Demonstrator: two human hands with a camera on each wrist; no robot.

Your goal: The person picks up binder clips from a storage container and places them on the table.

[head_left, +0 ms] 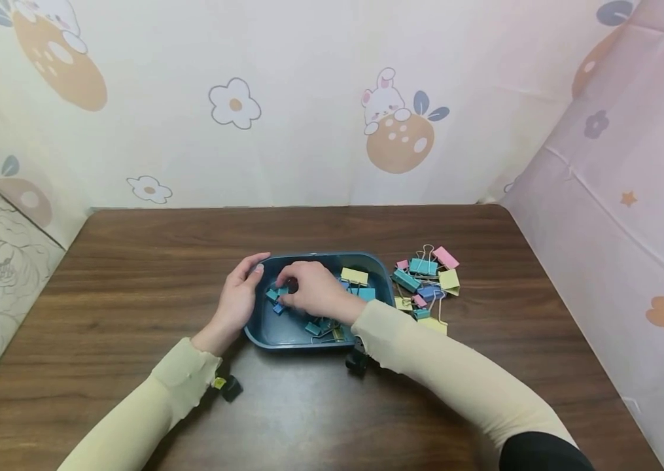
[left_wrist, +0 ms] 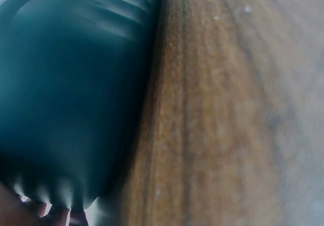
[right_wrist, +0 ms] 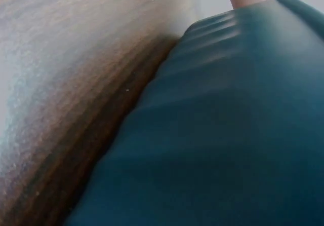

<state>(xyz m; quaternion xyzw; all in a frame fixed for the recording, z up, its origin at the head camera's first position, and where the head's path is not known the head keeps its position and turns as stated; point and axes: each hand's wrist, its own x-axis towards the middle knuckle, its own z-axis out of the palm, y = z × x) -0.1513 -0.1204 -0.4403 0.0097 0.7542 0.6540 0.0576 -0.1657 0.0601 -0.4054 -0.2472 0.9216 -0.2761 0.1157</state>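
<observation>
A dark blue-green plastic tray [head_left: 290,345] holds several coloured binder clips. My left hand [head_left: 236,297] grips its left end, thumb at the rim and fingers along the outer wall. Reaching into the tray, my right hand [head_left: 316,288] has its fingers curled and pinches a small teal binder clip [head_left: 281,291] among others on the left side. A small blue binder clip [head_left: 278,309] lies just below these fingertips. Under the right wrist are more teal clips [head_left: 313,328], and a yellow clip [head_left: 354,276] sits at the far right. Both wrist views are filled mostly by the tray's outer wall [left_wrist: 76,94].
To the right of the tray lies a loose pile of pink, teal, yellow and blue binder clips [head_left: 424,267], some touching its side. All stand on a brown wooden table [head_left: 149,275]. Patterned cloth walls [head_left: 308,144] rise behind the table and along its sides.
</observation>
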